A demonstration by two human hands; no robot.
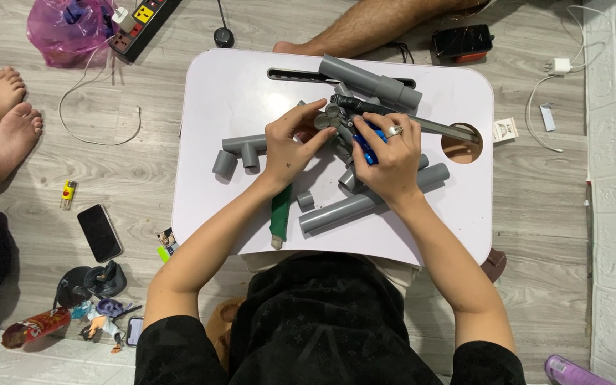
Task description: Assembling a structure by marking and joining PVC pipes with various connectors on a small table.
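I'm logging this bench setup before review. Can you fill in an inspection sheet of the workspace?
Surface: white lap table, slot and round hole in it.
Job's things: grey pipe pieces, grey tee fitting, blue-handled tool.
Clutter: green handled tool; phone, lighter, pink bag on floor.
Grippers: left hand and right hand both grip parts at the pile.
Cables: power strip, white cable, charger.
Surroundings: wood-look floor; other people's bare feet.

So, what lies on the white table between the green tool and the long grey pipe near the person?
In the head view, one short grey pipe coupling lies on the white table between the green tool and the long grey pipe.
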